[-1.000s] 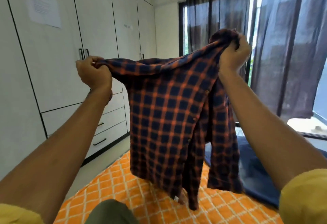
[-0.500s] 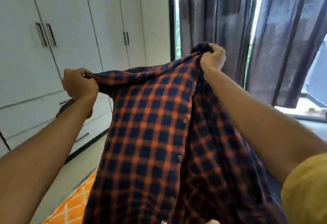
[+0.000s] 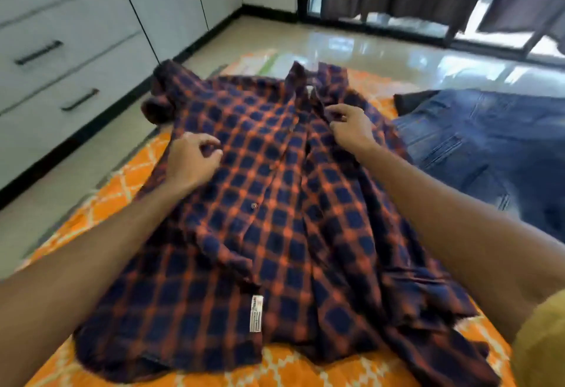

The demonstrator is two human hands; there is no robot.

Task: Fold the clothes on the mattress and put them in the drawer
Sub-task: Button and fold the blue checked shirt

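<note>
A navy and orange checked shirt [image 3: 275, 218] lies spread flat on the orange-patterned mattress [image 3: 122, 182], collar at the far end and a white label near the hem. My left hand [image 3: 192, 159] rests on the shirt's left shoulder area, fingers loosely curled with no fabric between them. My right hand [image 3: 348, 125] sits just below the collar and pinches the front edge of the shirt between thumb and fingers. White drawers [image 3: 55, 81] with dark handles stand to the left, closed.
Blue jeans [image 3: 489, 145] lie on the mattress to the right of the shirt. A strip of tiled floor [image 3: 351, 47] separates the mattress from the wardrobe wall. Dark curtains hang over a glass door at the back.
The shirt, held up in the air by both hands earlier, now lies flat on the mattress. Both hands came down with it, and the left hand let go.
</note>
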